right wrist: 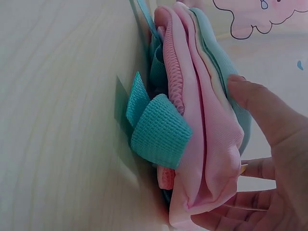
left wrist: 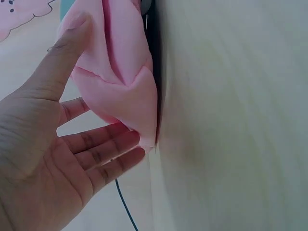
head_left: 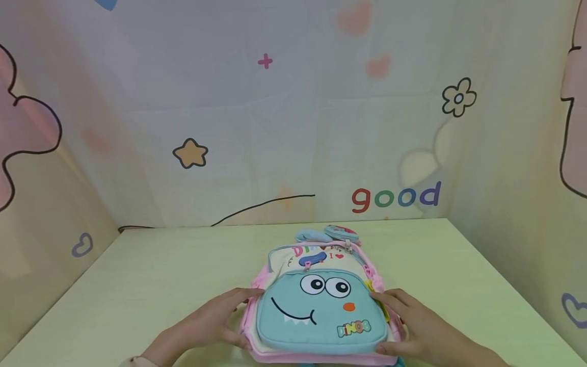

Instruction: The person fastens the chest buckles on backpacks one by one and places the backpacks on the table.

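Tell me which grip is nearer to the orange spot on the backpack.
Right. The right grip touches the backpack on the side nearer the orange spot; the left grip touches the opposite side.

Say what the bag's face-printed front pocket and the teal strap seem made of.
Front pocket: matte fabric, probably padded, judging by its soft rounded bulge without highlights.
Teal strap: likely dull woven webbing, given its visible weave; fibre unclear.

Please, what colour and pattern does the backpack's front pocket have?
The front pocket is light teal with a cartoon face; head view shows it best.
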{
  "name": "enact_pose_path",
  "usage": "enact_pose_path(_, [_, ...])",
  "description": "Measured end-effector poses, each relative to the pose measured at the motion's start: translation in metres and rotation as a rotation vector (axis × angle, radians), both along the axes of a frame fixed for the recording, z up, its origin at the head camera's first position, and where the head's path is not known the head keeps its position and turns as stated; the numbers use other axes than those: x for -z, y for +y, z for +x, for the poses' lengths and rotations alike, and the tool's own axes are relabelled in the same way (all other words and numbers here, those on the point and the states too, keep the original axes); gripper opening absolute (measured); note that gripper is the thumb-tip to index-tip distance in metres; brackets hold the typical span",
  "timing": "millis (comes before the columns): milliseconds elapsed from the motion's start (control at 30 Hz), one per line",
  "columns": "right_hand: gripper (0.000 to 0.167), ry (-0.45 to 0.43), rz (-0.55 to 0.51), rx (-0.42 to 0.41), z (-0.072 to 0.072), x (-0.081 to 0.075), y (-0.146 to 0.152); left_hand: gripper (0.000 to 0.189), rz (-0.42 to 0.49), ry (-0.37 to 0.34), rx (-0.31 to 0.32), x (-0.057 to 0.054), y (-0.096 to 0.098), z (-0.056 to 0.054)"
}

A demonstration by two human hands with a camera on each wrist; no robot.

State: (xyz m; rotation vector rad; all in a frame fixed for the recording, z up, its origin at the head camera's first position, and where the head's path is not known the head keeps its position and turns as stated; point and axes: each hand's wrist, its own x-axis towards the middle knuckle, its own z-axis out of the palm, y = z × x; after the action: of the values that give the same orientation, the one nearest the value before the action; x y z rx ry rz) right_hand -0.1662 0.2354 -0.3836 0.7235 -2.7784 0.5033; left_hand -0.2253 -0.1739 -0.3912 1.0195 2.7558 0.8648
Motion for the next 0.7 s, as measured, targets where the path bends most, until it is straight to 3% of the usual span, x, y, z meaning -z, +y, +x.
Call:
enact_pose_path(167, [0.084, 0.067, 0.012, -0.02, -0.001, 0.002, -0.001, 0.084, 0.133, -0.041, 0.057, -0.001, 0.001, -0.002])
enact_pose_path(333, [0.086, 0.016, 0.024, -0.018, -0.005, 0.001, 0.0, 0.08, 0.188, -0.05, 0.072, -0.005, 0.002, -0.003])
enact_pose_path(533, [0.086, -0.034, -0.011, -0.028, -0.007, 0.001, 0.002, 0.074, 0.243, -0.004, 0.09, -0.008, 0.004, -0.006])
enact_pose_path(700, [0.084, -0.127, -0.086, -0.011, -0.008, 0.001, 0.0, 0.067, 0.24, 0.043, 0.061, -0.02, 0.007, -0.006])
